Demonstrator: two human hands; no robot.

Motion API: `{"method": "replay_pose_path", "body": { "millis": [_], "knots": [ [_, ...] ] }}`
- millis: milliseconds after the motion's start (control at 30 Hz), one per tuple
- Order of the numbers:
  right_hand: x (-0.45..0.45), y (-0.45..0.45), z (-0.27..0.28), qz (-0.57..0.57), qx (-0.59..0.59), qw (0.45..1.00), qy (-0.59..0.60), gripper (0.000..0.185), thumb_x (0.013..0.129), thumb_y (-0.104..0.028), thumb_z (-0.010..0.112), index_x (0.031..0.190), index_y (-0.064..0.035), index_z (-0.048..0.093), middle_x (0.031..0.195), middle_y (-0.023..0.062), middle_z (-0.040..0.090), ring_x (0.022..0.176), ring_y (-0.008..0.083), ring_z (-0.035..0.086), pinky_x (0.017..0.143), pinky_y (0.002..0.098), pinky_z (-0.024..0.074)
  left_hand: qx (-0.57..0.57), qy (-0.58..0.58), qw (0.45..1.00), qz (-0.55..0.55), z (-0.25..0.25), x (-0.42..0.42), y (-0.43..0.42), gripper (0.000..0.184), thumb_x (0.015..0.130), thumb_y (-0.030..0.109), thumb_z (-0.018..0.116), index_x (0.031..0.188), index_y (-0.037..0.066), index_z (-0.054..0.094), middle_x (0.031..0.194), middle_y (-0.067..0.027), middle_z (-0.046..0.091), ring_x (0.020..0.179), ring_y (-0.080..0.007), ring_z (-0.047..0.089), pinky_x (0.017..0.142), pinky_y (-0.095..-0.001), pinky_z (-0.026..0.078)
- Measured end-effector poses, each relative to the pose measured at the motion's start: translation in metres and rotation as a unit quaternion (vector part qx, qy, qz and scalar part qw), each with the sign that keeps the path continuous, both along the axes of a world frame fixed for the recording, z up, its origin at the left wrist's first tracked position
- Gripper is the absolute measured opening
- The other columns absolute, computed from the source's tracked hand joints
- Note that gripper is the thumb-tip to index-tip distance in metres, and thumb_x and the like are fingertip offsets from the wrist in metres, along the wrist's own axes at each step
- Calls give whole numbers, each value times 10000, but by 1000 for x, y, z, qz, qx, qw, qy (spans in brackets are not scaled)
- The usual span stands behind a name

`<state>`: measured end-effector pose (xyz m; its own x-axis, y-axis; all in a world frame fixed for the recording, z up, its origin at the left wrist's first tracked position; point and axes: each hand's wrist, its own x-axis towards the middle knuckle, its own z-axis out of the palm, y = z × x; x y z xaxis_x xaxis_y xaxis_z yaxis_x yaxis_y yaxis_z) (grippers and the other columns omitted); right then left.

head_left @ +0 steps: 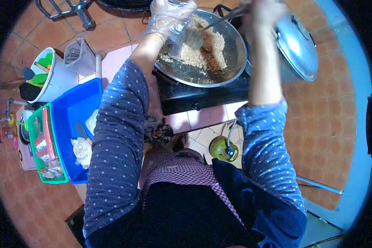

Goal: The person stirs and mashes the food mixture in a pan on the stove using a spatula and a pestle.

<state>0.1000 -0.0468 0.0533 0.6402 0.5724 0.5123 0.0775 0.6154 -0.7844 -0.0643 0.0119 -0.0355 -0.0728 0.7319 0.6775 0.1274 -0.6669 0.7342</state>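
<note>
A wide metal wok (231, 76) sits on a black stove (182, 101), holding crumbly beige and brown food (213, 49). My left hand (169, 16), in a clear plastic glove, is at the wok's upper left rim with its fingers curled. What it grips, if anything, I cannot make out. Blurred by motion, my right hand (268, 14) is closed on the long handle of a metal spatula (225, 18), which slants down left into the food. A translucent, smeared shape near the left wrist partly covers the food.
Right of the wok is a domed metal lid (297, 49). At left stand a white bucket (56, 80) of utensils, a clear plastic container (80, 58), a blue tub (72, 99) and a green basket (64, 178). A green gas cylinder (219, 148) is below the stove.
</note>
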Motion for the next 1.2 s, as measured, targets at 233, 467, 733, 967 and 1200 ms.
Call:
{"method": "replay_pose_path", "body": {
  "millis": [233,467,733,967,1200],
  "knots": [
    [-12,-12,31,-8,-30,999,-14,373,989,-294,588,662,-142,490,493,5,439,376,147,417,372,319,321,-36,-14,999,18,1,1,-1,617,797,217,767,1346,37,551,1151,-210,702,1054,-353,706,918,-403,545],
    [-12,7,-3,28,-11,998,-50,412,988,-268,611,620,-129,490,508,0,467,394,117,427,390,305,330,18,-39,999,-5,-3,-5,4,694,787,250,784,1395,36,527,1193,-216,700,1116,-364,696,953,-402,544],
    [-18,-23,19,-59,13,997,-53,372,981,-291,630,668,-129,511,527,2,488,407,138,452,409,315,365,-52,1,999,-5,6,-5,-7,677,792,263,773,1383,32,537,1131,-230,713,1062,-367,712,910,-430,556],
    [-22,-7,-1,-10,-34,997,-64,408,985,-292,626,632,-138,494,507,1,474,411,126,461,407,302,353,21,22,999,27,-15,7,6,682,775,250,807,1357,19,535,1078,-214,720,975,-367,723,847,-429,562],
    [-15,-7,-6,0,24,994,-111,402,975,-255,655,623,-134,502,528,-27,474,420,83,409,401,278,299,3,45,999,8,-11,6,-1,719,762,241,810,1365,-17,513,1066,-227,716,976,-348,729,851,-413,565]
  ]
}}
